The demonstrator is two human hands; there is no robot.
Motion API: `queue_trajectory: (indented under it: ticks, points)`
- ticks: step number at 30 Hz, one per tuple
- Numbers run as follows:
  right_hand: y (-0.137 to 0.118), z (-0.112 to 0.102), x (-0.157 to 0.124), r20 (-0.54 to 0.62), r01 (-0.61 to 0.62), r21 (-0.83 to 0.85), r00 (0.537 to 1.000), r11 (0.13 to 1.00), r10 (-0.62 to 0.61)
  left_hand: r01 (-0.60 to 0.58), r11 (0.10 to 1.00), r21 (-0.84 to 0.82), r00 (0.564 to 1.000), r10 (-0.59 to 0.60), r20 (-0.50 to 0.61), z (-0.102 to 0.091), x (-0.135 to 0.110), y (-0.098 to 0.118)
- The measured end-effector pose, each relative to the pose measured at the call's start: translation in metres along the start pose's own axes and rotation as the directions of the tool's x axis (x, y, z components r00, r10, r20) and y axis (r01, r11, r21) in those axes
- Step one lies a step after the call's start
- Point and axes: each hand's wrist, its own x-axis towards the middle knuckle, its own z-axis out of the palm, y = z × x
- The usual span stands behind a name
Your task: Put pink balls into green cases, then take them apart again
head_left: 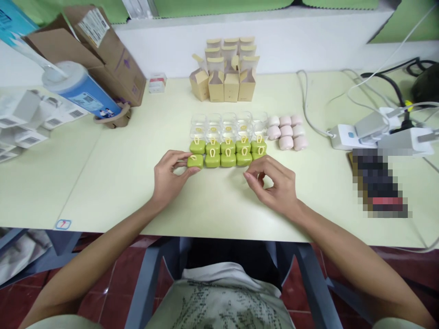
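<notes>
Two rows of small green cases with yellow loops sit in the middle of the pale table. My left hand pinches the leftmost green case of the front row between thumb and fingers. My right hand rests on the table just right of the rows, fingers curled, thumb and forefinger close together near the rightmost green case; whether it holds anything is unclear. Behind the green cases stand several clear plastic lids.
Pink rounded cases lie right of the clear lids. Small tan cartons are stacked at the back. A brown cardboard box and a blue canister stand at left, white boxes beyond. Power strips and cables fill the right.
</notes>
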Motion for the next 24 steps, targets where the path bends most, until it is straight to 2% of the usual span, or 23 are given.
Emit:
queue_trajectory:
  ticks: [10, 24]
  points:
    - [0.0050, 0.0006, -0.0018, -0.003, -0.026, -0.008, 1.000, 1.000, 0.026, -0.011, 0.997, 0.072, 1.000, 0.013, -0.019, 0.0026, 0.0025, -0.0014]
    - [0.0070, 0.0005, -0.0005, -0.002, -0.020, -0.021, 1.000, 1.000, 0.020, -0.055, 0.996, 0.069, 0.998, 0.057, -0.022, 0.0062, 0.0033, -0.0014]
